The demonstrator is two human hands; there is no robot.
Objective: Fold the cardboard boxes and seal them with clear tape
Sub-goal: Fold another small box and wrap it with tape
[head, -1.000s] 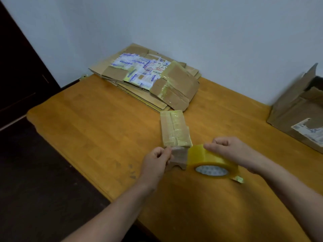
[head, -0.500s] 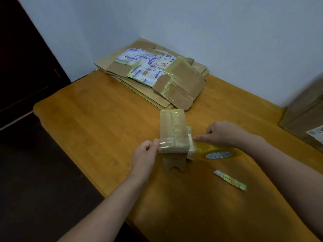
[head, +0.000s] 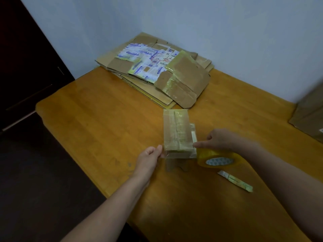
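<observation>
Nearest, one loose scrap of tape [head: 235, 180] lies on the wooden table [head: 97, 119], just right of the one tape roll [head: 218, 158]. The right hand [head: 222, 140] reaches in from the right, fingers curled over the roll's top, its forefinger stretched left to the near right corner of the one small cardboard box [head: 176, 131]. The left hand [head: 150, 158] comes from the near left, thumb and fingers closed in a pinch on the free end of the clear tape [head: 178, 154], which spans the box's near end. Farther back lies one stack of flattened cardboard [head: 157, 72], and one brown box [head: 311, 116] sits at the right edge.
</observation>
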